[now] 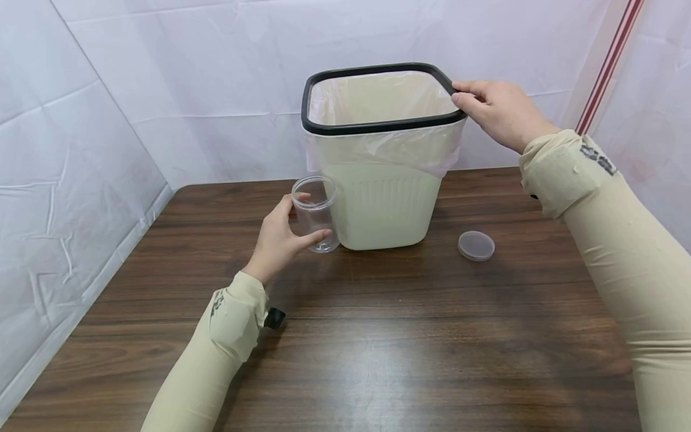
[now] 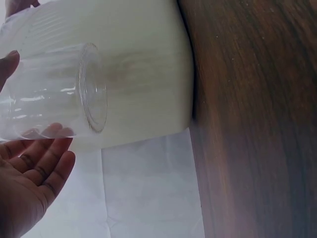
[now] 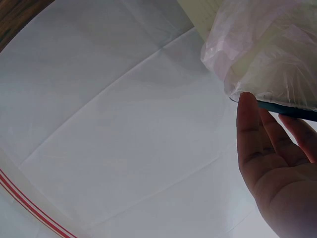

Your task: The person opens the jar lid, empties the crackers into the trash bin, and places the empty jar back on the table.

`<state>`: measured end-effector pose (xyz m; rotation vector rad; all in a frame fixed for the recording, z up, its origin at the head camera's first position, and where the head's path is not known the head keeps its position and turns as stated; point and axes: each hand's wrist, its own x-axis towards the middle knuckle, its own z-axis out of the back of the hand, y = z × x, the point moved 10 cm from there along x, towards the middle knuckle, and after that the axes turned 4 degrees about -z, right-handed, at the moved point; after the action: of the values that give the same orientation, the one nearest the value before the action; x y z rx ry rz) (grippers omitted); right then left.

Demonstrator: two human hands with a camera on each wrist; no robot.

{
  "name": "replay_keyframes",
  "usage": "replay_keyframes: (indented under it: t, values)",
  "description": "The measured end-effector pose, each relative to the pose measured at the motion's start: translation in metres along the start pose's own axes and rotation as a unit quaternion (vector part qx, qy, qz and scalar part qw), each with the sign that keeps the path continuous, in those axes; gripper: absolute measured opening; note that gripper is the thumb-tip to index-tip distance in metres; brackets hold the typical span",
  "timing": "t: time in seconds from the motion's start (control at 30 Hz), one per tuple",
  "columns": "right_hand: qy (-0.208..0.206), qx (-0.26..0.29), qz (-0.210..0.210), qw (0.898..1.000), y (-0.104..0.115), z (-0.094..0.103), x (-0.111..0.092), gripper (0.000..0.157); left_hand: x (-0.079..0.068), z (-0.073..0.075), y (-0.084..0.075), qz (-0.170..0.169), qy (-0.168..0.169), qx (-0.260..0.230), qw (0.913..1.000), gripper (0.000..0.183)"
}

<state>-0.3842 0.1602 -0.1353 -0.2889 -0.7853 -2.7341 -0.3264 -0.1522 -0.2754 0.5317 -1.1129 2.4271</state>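
My left hand [image 1: 279, 233] holds a clear plastic jar [image 2: 54, 91] upright, the thumb on one side and the fingers on the other. The jar has no lid on and looks empty; in the left wrist view its base is off the table. It overlaps the lower left of a pale green trash bin [image 1: 385, 204]. A thin translucent liner [image 1: 388, 147] is folded over the bin's top under a black rim [image 1: 372, 128]. At the rim's right side, my right hand [image 1: 498, 111] rests its fingertips, fingers fairly straight.
A round translucent lid [image 1: 476, 246] lies on the dark wood table [image 1: 378, 336], to the right of the bin. White sheeting [image 1: 216, 72] hangs behind the table and along both sides. A red stripe [image 1: 610, 66] runs down the sheeting at the right.
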Motion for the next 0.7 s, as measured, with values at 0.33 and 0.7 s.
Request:
replay_keyframes:
  t: [0.33, 0.7]
  values:
    - [0.000, -0.001, -0.006, 1.000, -0.001, 0.000, 0.000, 0.055, -0.002, -0.009, 0.000, 0.003, 0.028, -0.012, 0.9995, 0.071]
    - [-0.002, 0.003, -0.008, 1.000, 0.000, 0.001, -0.001, 0.054, -0.004, -0.020, 0.001, 0.001, 0.056, -0.013, 0.9984, 0.071]
